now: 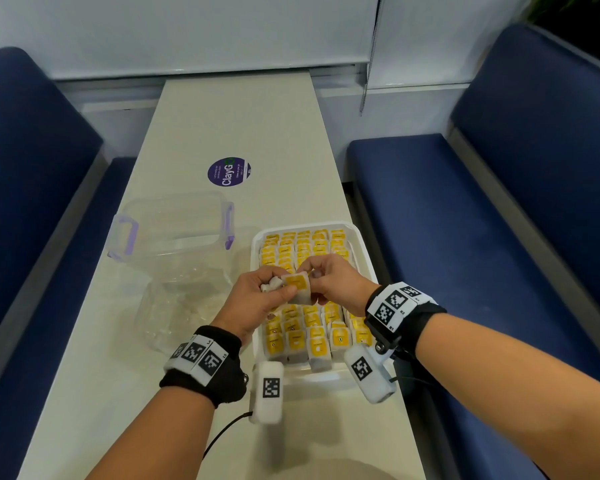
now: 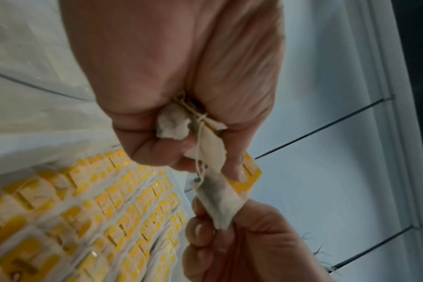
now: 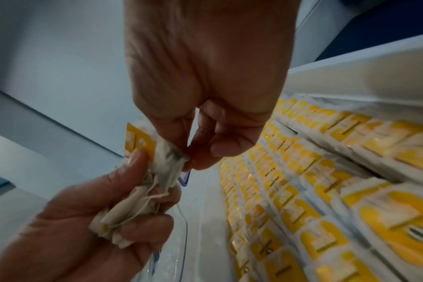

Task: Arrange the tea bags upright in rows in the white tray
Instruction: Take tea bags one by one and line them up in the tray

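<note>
The white tray (image 1: 326, 374) stands on the table in front of me, filled with rows of upright yellow-labelled tea bags (image 1: 300, 245). Above its middle, my left hand (image 1: 257, 296) grips a small bunch of loose tea bags (image 2: 172, 124) in its curled fingers. One tea bag (image 1: 297, 285) sticks out of that bunch with its yellow tag up. My right hand (image 1: 321, 275) pinches this bag's free edge between thumb and fingertips. The right wrist view shows the same pinch on the tea bag (image 3: 169, 162), with the rows in the tray (image 3: 302, 190) below.
A clear plastic container with purple latches (image 1: 174, 233) and a second clear plastic piece (image 1: 181, 310) lie left of the tray. A round purple sticker (image 1: 228, 171) is farther up the table. Blue benches (image 1: 482, 220) flank the narrow table.
</note>
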The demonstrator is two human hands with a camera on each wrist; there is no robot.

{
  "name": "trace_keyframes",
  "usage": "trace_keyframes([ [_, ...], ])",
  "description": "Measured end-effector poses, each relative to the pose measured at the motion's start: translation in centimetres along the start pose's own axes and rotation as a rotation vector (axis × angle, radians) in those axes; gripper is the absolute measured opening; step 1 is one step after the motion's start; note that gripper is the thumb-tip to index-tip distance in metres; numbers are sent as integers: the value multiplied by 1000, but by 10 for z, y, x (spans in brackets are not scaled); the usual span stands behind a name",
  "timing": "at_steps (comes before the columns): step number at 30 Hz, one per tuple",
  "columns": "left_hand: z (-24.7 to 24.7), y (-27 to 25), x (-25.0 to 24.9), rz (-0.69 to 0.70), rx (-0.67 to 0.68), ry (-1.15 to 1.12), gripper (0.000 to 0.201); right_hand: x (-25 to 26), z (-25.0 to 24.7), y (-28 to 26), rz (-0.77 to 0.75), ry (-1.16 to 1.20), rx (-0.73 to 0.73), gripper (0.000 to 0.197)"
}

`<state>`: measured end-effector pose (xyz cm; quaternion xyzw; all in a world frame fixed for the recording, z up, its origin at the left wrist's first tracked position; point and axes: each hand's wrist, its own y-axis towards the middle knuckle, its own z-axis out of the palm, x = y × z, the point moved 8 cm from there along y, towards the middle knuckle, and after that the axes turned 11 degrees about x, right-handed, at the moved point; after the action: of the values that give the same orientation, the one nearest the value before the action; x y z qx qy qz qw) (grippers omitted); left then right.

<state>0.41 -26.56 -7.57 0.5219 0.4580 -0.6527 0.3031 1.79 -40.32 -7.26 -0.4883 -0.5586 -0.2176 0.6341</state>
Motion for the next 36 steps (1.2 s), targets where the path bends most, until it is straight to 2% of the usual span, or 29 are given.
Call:
trace_keyframes([
  [2,0,2,-1,22,-3,-9,19,-7,5,-1,69,15,44,3],
  [4,2,3,-2,26,21,-33,21,-14,4,0,114,29,61,18],
  [7,2,4,2,-5,18,-28,24,-12,3,-1,137,-72,76,11],
  [8,1,4,3,-10,3,-12,20,-9,1,-1,110,-117,46,6],
  [11,-2,4,4,-10,-36,59,13,9,-10,-6,-52,-125,-120,9],
  [13,-2,4,4,3,-28,70,16,16,-4,-7,-121,-126,-92,17],
  [15,-1,4,5,-13,-16,75,21,19,7,-9,-140,-270,-48,29],
  [18,0,1,9,-65,6,106,26,22,10,-11,-186,-364,-76,33],
  [23,-4,-7,23,-164,64,90,17,12,18,-8,-109,-428,23,15],
  [27,-6,-13,31,-262,146,230,12,-1,26,-8,-26,-418,56,13],
  [29,-12,-15,33,-292,122,243,12,-12,33,-8,21,-448,103,12],
  [32,-26,-18,35,-308,15,244,18,-29,45,-10,75,-518,178,12],
  [36,-40,-20,36,-307,-73,200,20,-40,61,-14,71,-623,235,14],
])
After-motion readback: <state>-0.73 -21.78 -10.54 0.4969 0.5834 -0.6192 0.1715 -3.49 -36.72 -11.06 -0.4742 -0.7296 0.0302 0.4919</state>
